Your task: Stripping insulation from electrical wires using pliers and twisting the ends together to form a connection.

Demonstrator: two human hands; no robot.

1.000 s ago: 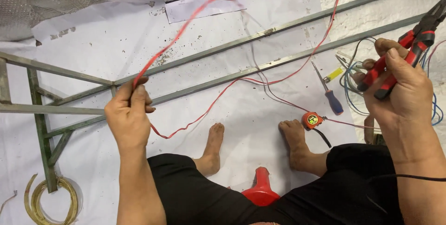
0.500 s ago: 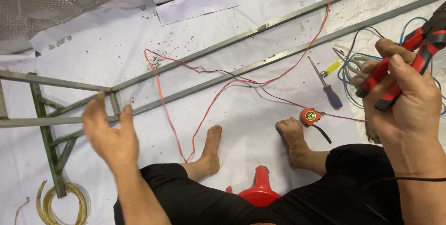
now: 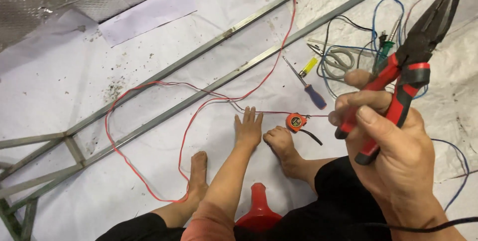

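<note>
A person sits on a white sheet spread over the floor, bare feet out in front. The right hand is raised near the camera, its fingers curled tight round the red-and-black handles of a pair of combination pliers, whose dark nose is closed and points up and away. The left hand reaches down flat to the sheet between the feet, fingers straight and slightly spread, fingertips at a thin red wire that loops across the sheet and runs up over a long grey metal frame lying diagonally. Just right of the left hand, beside the right foot, lies a small orange-and-black tape measure. Beyond it rests a screwdriver with a blue-and-yellow handle, and farther right a tangle of blue and black wires together with a green-handled tool. A red plastic object sits between the legs.
</note>
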